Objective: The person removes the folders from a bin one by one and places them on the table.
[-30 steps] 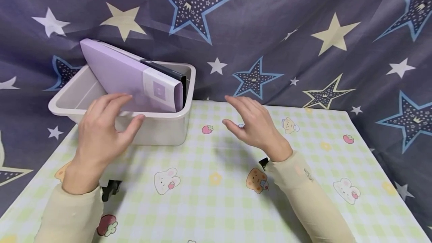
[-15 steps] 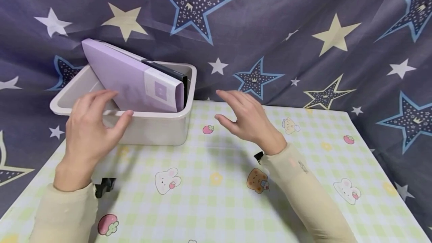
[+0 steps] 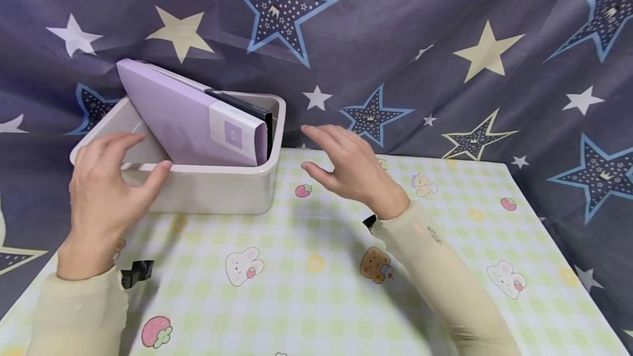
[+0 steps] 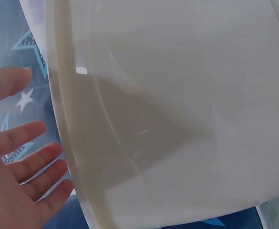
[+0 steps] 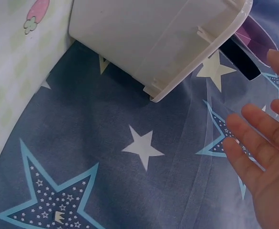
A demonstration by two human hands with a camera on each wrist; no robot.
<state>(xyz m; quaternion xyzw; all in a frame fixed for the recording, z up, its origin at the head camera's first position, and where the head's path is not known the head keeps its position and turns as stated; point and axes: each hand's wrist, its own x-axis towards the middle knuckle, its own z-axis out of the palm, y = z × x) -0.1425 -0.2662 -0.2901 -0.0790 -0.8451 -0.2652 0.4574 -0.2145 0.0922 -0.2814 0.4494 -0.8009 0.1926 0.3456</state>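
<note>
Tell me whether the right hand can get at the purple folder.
Probably yes: the right hand is open beside the bin, with nothing seen between them, and the purple folder sticks up out of it. The bin shields only the lower part.

We can read no lettering; marks on the purple folder's pale label are too small.

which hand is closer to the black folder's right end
Right: the right hand is apart, just right of that black end; the left hand is farther, near the front left of the bin.
</note>
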